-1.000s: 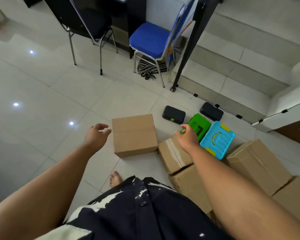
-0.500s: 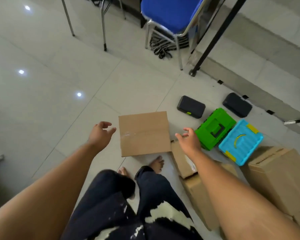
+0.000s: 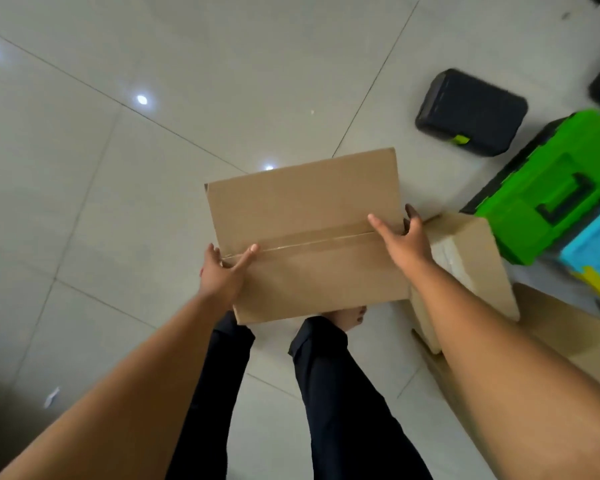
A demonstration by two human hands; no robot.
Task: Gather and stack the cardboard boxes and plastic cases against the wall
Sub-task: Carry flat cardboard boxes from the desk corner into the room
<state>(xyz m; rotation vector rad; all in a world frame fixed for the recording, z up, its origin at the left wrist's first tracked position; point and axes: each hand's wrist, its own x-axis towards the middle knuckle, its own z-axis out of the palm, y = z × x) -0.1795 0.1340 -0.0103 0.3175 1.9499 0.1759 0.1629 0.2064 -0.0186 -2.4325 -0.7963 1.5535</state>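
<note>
1. Cardboard box [image 3: 305,237] in the middle of the frame, flat top up, with clear tape along the seam.
2. Left grip [image 3: 222,275] pinching the left end of the box: thumb on top, fingers round the side. Right grip [image 3: 400,240] pinching the right end the same way.
3. Probably lifted a little off the floor [image 3: 118,168], with a bare foot [image 3: 347,315] peeking out under the near edge. Hard to be sure.
4. Likely step: picking up this box to carry over to the wall. No wall in view here.
5. To do it well: slide the fingers under the bottom, keep both ends level, hold the box close to the body, and mind the toes below.
6. Careful on the right side too: smaller cardboard box [image 3: 465,258] just beside the right grip, easy to bump.
7. Further out: green case [image 3: 541,199] at the right of the frame, blue case [image 3: 596,251] at the right edge, black case [image 3: 471,112] at the upper right, and one more large box [image 3: 568,327] at the lower right.
8. No brand, label or words to read anywhere. Only plain brown card and tape, plus a small green latch on the black case.
</note>
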